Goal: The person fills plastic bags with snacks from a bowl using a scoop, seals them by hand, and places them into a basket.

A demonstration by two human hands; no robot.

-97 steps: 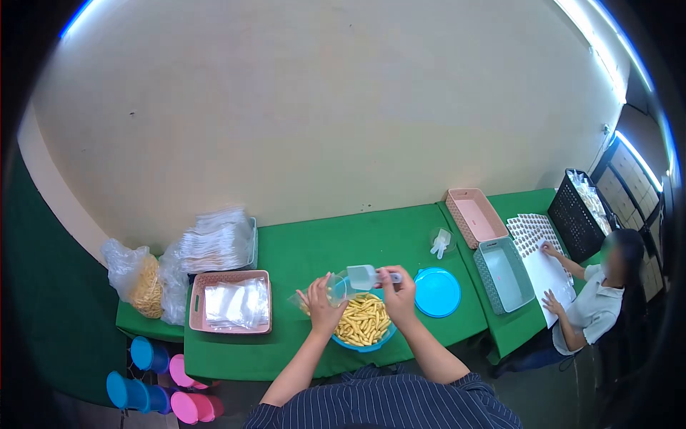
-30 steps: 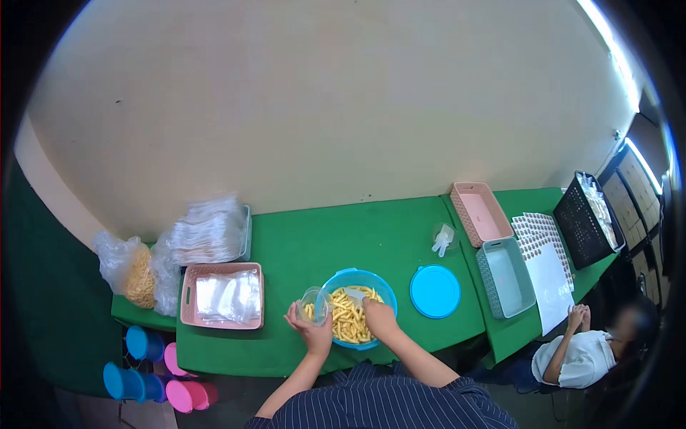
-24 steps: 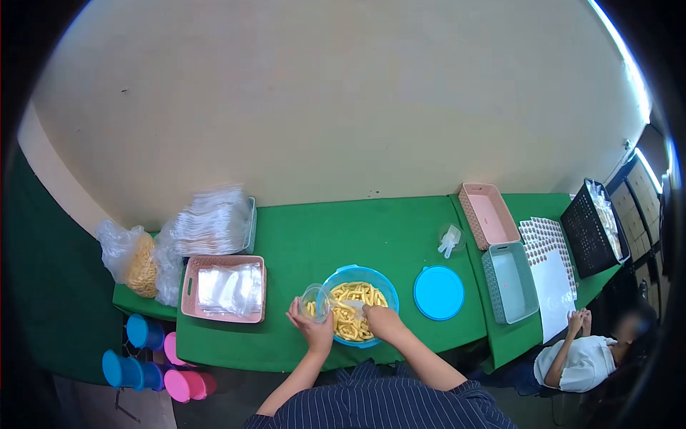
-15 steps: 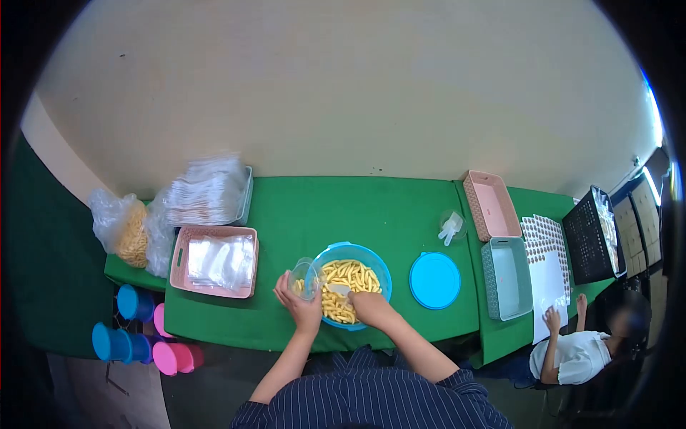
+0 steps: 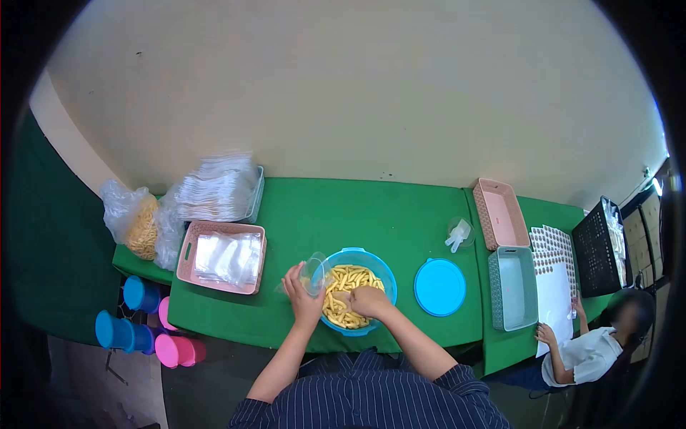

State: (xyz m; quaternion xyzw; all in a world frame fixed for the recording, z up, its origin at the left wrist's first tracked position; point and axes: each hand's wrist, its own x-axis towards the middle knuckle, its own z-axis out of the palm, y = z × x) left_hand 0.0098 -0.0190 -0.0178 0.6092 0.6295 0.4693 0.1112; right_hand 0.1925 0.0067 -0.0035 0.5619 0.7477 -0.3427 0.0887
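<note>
A blue tub full of yellow finger-shaped snacks stands near the front edge of the green table. At its left rim, my left hand is closed around a clear plastic cup, which is tilted. Some filmy clear plastic shows beside the cup, but I cannot make out its shape. Over the snacks, my right hand is closed on a pale scoop; its handle is hidden in my fist and its blade lies among the snacks.
A round blue lid and a clear container with a white scoop are to the right. Left stand a pink basket of clear bags and a bag of snacks. A co-worker sits far right beside sticker sheets.
The scoop has sunk lower among the snacks, with less of its blade showing. My left hand and the cup remain at the tub's left rim. The co-worker's hands have moved lower on the white sheet.
</note>
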